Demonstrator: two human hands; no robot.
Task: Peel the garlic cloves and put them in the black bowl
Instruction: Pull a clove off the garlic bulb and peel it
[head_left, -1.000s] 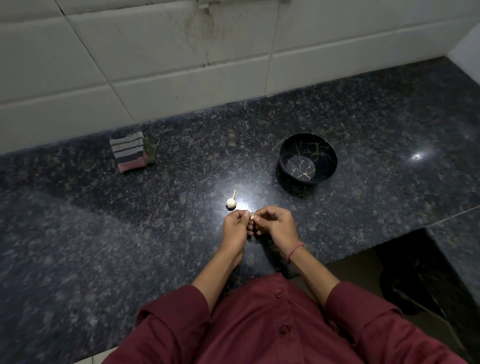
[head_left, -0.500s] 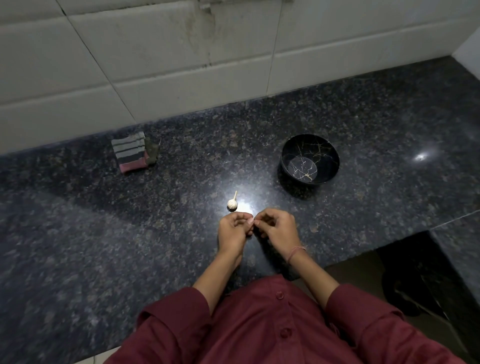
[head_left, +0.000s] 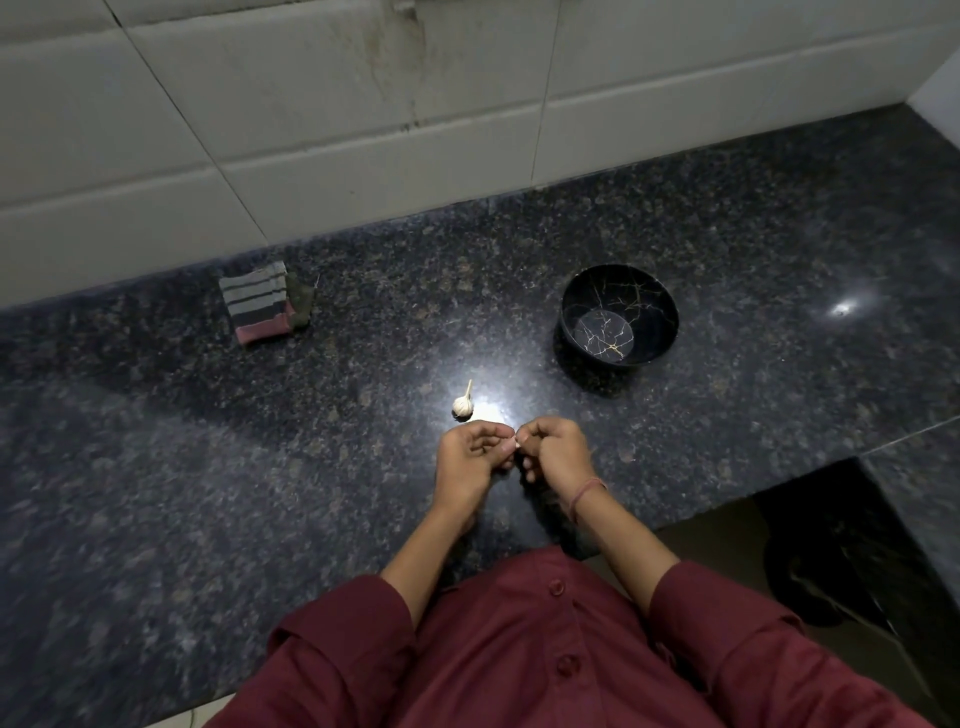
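Fingers of the left hand curled and pinching, tip to tip with those of the right hand. Both clamped on one small pale garlic clove, held just above the near part of the dark speckled granite worktop. Too small for judging the amount of skin left on it.

Probably very light and firm inside, with dry papery skin, easy to tear and likely to cling to the fingertips. Likely slippery once bare. Best held by the sides in one hand, leaving the root end or the tip free for a nail of the other. No hard squeeze needed, only enough to stop it from shooting out.

Around, from the left: a folded striped cloth near the white tiled wall, well apart from the hands. Then a small white garlic bulb with a dry stalk, lying on the worktop just beyond the left hand, not touching it. Further right, the round black bowl with thin gold crack lines, standing upright, no clove visible inside. On the way from the hands to the bowl, apparently no object to avoid.
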